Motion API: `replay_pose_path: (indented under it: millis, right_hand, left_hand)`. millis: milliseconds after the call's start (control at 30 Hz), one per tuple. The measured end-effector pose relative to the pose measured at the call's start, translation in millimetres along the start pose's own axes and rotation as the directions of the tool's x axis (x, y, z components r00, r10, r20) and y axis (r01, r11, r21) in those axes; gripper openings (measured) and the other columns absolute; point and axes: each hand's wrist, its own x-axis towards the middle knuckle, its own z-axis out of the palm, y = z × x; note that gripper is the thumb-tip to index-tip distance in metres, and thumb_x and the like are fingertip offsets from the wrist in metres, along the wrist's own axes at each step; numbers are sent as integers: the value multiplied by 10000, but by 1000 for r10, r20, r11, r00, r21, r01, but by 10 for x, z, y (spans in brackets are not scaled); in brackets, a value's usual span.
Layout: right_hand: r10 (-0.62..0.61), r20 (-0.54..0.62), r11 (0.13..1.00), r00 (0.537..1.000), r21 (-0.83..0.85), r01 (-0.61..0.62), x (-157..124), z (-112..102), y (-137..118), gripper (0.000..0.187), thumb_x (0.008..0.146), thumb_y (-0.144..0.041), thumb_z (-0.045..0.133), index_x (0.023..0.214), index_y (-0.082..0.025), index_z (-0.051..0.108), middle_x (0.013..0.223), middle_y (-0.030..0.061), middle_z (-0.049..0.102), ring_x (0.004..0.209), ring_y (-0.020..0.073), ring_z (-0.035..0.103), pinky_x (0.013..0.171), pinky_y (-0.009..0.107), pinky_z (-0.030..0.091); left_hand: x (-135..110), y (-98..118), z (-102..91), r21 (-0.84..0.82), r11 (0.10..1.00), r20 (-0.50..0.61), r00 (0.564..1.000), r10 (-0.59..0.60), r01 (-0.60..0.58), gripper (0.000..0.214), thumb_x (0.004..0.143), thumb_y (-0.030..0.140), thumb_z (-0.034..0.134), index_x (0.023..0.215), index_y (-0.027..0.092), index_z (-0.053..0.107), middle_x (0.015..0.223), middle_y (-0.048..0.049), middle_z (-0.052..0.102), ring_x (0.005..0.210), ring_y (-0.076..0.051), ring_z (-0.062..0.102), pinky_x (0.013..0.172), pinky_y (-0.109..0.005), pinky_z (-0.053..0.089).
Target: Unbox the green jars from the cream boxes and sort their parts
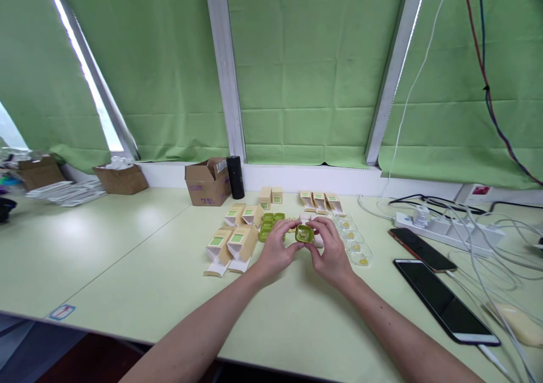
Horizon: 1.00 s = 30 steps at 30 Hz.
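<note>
Both hands hold one small square green cup (pixel 304 234) just above the table, its hollow side facing me. My left hand (pixel 276 250) pinches its left edge between thumb and fingers. On the opposite edge, my right hand (pixel 330 251) grips it the same way. Behind my left hand lie several more green cups (pixel 267 224), partly covered by the fingers. Right of my right hand sit clear plastic shells (pixel 360 253) with yellow spots inside. White rounded pieces (pixel 318 240) show partly behind the right fingers. Small open cartons (pixel 243 241) with green labels stand to the left.
Farther back are two closed small boxes (pixel 276 194) and a row of open cartons (pixel 319 202). A cardboard box (pixel 207 183) and a black cylinder (pixel 235 177) stand near the wall. Phones (pixel 445 301), a power strip (pixel 445 231) and tangled white cables fill the right side.
</note>
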Motion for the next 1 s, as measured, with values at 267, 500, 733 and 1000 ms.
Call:
replay_pose_path:
  millis: [267, 500, 733, 1000]
  right_hand:
    - [-77, -10, 997, 997, -30, 77, 6, -29, -15, 444, 882, -118, 565, 1306, -249, 565, 1264, 133, 551, 1208, 299, 585, 983, 489, 562]
    - [-172, -73, 962, 982, -228, 151, 16, -40, -12, 333, 897, -107, 586, 1158, -279, 698, 1097, 96, 596, 1012, 269, 570, 792, 430, 549]
    - [-207, -77, 934, 975, -313, 174, 21, -39, -3, 333, 879, -78, 587, 1075, -300, 740, 1027, 80, 604, 1015, 275, 521, 808, 435, 524]
    - [-237, -93, 919, 967, -345, 192, 24, -32, -13, 265, 870, -57, 601, 974, -264, 731, 949, 74, 608, 977, 266, 509, 760, 401, 511]
  left_hand:
    - [5, -2, -4, 69, 997, -20, 999, 40, -39, 424, 779, 123, 800, 1167, 238, 676, 1156, -68, 676, 1111, -240, 612, 1006, -423, 505]
    - [-13, 15, -4, 128, 976, -25, 983, 180, -175, 406, 803, 77, 726, 1171, 229, 650, 1138, -81, 676, 1133, -260, 604, 1001, -460, 512]
    - [-57, 37, 23, 178, 943, -7, 958, 286, -280, 454, 823, 77, 720, 1235, 241, 624, 1177, -90, 666, 1164, -279, 585, 1008, -486, 506]
    - [-66, 59, 24, 204, 924, 3, 944, 331, -325, 457, 836, 75, 712, 1251, 240, 615, 1171, -82, 662, 1149, -265, 581, 1007, -471, 510]
